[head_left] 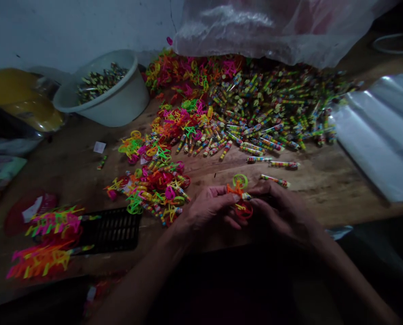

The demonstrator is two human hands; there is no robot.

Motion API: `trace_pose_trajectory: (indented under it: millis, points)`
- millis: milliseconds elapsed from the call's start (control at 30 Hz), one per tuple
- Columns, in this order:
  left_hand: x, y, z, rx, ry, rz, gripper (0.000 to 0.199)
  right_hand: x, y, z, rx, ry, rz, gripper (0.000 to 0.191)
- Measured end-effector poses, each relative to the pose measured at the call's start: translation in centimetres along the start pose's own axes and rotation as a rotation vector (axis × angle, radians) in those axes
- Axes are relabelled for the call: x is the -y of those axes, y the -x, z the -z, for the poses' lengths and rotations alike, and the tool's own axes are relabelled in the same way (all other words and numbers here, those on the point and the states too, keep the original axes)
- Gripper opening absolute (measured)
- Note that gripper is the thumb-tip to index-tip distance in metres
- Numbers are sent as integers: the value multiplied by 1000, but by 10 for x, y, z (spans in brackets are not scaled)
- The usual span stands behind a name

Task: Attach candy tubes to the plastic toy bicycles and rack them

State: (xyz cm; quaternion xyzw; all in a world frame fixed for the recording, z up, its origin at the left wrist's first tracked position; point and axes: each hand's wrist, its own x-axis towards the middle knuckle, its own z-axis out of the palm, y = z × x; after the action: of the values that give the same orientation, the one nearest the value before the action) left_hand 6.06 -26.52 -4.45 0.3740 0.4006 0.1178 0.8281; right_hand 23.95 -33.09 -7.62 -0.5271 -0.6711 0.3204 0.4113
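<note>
Head view: your left hand [211, 205] pinches the toy bicycle [237, 188] above the desk's [310, 180] near edge; whether your right hand [283, 207], beside it, grips, I can't tell. Probably light, stiff, slick plastic: hold the frame, sparing the thin wheels [248, 210].

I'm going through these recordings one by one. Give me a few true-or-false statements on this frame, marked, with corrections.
1. The left hand holds a small toy with an orange frame. True.
2. The right hand is far from that toy. False: its fingertips are right at it.
3. The pale tub holds folded cloth. False: it holds small, colourful tubes.
4. A black slotted tray lies to the left of the left hand. True.
5. The flat clear plastic lies at the table's left end. False: it lies on the right.
</note>
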Motion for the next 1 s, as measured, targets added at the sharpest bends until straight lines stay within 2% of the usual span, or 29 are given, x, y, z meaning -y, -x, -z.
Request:
trace_pose_trajectory:
  millis: [67, 133, 300, 500, 600, 700, 800, 900, 1000]
  points:
    - [-1, 1, -3, -58, -45, 5, 27, 4, -2, 5, 79, 62, 27, 9]
    - [0, 0, -5, -76, -65, 13, 27, 6, -1, 6, 103, 77, 28, 11]
    - [4, -4, -4, -95, -98, -21, 26, 0, 4, -4, -15, 73, 5, 15]
    - [-1, -9, 4, -207, -293, -156, 33, -6, 1, 0, 0, 299, 91, 27]
    - [-1, -9, 5, -202, -296, -214, 42, -4, 0, 1, -14, 376, 100, 20]
    - [2, -7, 4, -157, -157, -234, 53, -3, 2, -2, -84, 296, 26, 15]
    - [7, -5, 2, -148, -48, -221, 50, -2, 4, -5, -114, 124, -101, 14]
    - [10, -6, 1, -143, -83, -258, 44, 1, 3, -7, -80, 10, -203, 16]
    - [10, -9, 1, -93, -102, -289, 38, 5, 2, -7, -103, -79, -263, 18]
